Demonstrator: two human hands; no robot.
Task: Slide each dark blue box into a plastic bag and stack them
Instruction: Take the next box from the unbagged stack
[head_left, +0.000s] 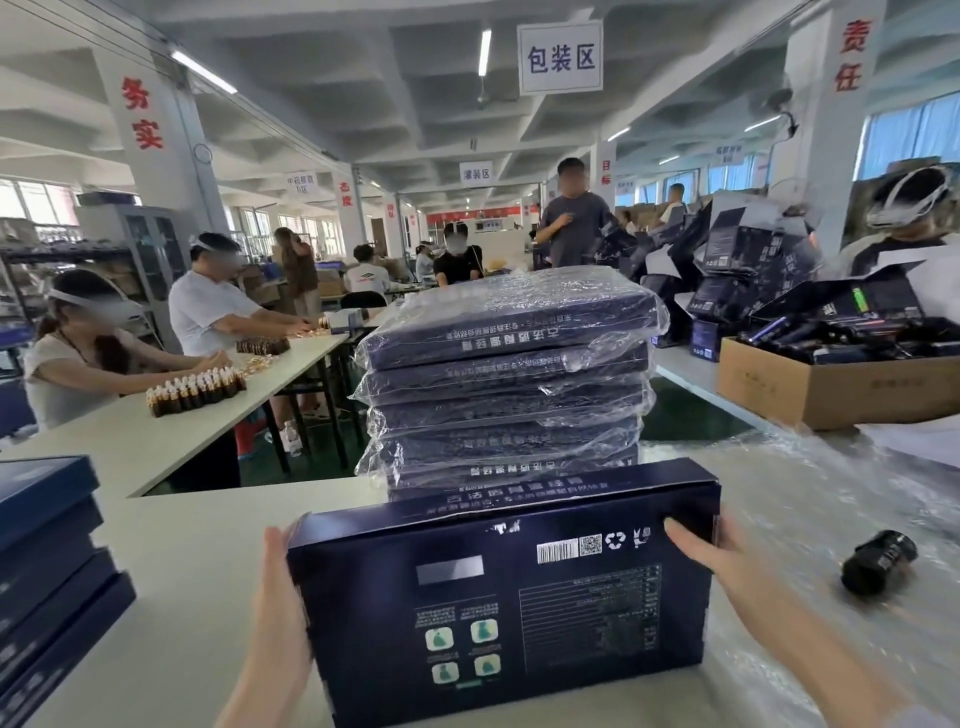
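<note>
I hold a dark blue box (498, 597) in front of me, its printed back face up, with no bag on it. My left hand (278, 587) grips its left edge. My right hand (701, 545) grips the right end, thumb on top near the far corner. Just behind the box stands a tall stack of bagged boxes (509, 384), each wrapped in clear plastic. Clear plastic bags (810, 519) lie spread over the table at the right.
A pile of unbagged dark blue boxes (47, 561) stands at the left edge of the white table (197, 545). A small black bottle (878, 561) lies on the plastic at right. A cardboard carton (831, 384) of dark packages sits at the back right. Other people work at tables beyond.
</note>
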